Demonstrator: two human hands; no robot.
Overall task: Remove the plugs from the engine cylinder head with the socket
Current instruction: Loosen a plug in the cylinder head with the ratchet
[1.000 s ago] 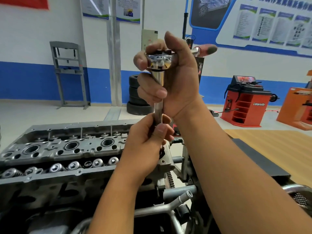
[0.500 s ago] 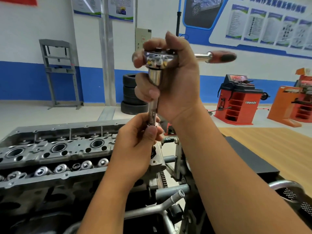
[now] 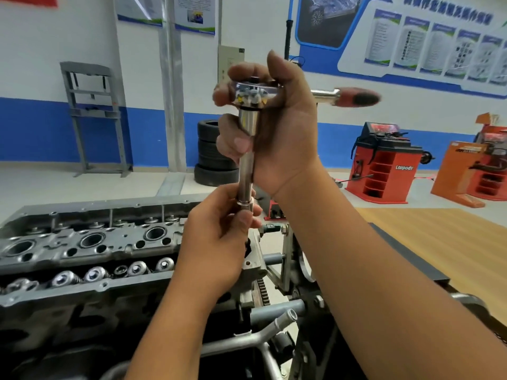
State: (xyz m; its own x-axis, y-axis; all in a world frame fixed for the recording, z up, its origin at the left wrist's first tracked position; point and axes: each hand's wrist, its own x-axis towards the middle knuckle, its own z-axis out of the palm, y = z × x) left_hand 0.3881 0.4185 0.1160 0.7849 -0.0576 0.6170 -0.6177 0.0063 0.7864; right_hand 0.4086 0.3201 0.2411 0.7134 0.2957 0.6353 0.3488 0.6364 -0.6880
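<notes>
- A cast-metal engine cylinder head (image 3: 90, 242), grey and rough, sits low at left on its stand; 3 round plug wells show along its top, with a row of shiny spring-capped valves beneath. No plug is visible in any well from here.
- The left hand (image 3: 216, 242) curls around the lower end of the long chrome socket (image 3: 247, 171), a smooth, mirror-bright tube held upright just above the head's right end.
- The right hand (image 3: 271, 127) clasps the ratchet (image 3: 252, 93) head and the socket's top, its red-and-black grip jutting right.
- Judged step: the tool is lifted clear of a well; whether a plug rides inside the socket cannot be told. Next would be checking the socket's mouth or seating it squarely in a well.
</notes>
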